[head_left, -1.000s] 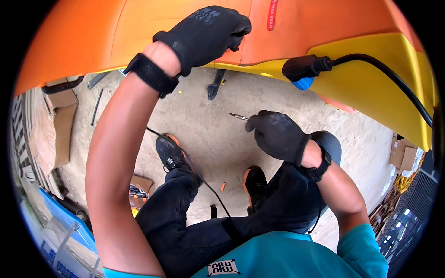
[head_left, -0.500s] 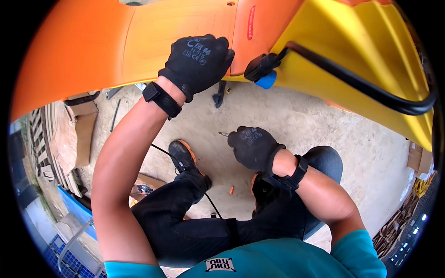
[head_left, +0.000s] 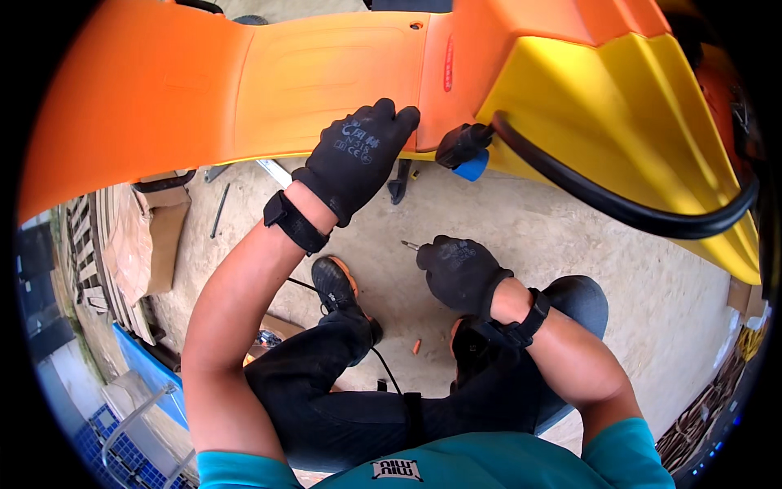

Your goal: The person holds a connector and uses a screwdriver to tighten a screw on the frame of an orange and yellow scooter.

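My left hand [head_left: 358, 155], in a black glove, lies over the near edge of a large orange plastic body panel [head_left: 326, 85]. Its fingers are bent, and their tips are hidden from above. Lower and to the right, my right hand [head_left: 464, 275], gloved alike, is closed round a slim metal-tipped tool [head_left: 410, 244]. The tip points left, away from the panel, while the grip stays hidden in the glove. Right of my left hand, a black fitting [head_left: 460, 145] with a blue knob [head_left: 472, 166] sits at the panel's edge.
A bent black tube [head_left: 643, 216] runs before the yellow panel [head_left: 586, 122]. Under the panel a dark metal leg [head_left: 398, 182] meets the concrete floor. A cardboard box [head_left: 151, 240] stands left; a small orange piece [head_left: 417, 346] lies between my shoes, near a black cable [head_left: 387, 367].
The panels sit slightly lower in view and show more of their far side. My left hand has turned a little, its fingers shifting right; my right hand keeps its grip on the tool.
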{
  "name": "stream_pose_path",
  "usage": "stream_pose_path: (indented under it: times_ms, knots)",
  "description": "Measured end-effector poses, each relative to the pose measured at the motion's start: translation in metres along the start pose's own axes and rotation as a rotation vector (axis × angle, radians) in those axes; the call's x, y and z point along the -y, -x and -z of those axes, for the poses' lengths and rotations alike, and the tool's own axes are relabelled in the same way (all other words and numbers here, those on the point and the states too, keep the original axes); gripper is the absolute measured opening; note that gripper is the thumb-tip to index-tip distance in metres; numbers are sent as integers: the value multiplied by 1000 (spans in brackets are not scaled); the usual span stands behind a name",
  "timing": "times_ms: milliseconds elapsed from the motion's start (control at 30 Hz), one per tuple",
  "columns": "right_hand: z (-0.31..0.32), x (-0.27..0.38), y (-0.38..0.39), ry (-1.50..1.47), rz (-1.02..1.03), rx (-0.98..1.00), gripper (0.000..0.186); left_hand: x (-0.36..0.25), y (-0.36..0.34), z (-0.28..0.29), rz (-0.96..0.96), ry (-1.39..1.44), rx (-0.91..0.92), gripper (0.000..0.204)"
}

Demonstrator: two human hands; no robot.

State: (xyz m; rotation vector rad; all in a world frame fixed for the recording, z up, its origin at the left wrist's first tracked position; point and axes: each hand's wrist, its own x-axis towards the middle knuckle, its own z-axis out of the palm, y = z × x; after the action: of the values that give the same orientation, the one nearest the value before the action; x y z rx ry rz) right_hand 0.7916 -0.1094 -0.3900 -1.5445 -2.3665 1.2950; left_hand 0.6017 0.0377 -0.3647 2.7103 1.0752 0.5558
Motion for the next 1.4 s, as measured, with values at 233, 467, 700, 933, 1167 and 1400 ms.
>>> stream_pose_path:
  times_ms: [233, 467, 700, 933, 1167, 1400]
  knots:
    - [-6, 3, -8, 10, -5, 54, 16, -3, -10, -2, 155, -66, 94, 17]
    - [-6, -2, -8, 24, -29, 90, 19, -3, -18, -18, 173, -155, -110, 17]
    - [-8, -1, -10, 22, -26, 94, 20, 3, -8, -9, 87, -98, 1, 24]
    - [-9, 1, -11, 39, 24, 113, 21, -2, -20, 7, 226, -88, 175, 20]
    - [-4, 5, -8, 28, -16, 124, 20, 6, -24, -10, 261, -67, -64, 31]
    - [-6, 5, -6, 8, -20, 87, 19, 13, -22, -1, 142, -16, 32, 21]
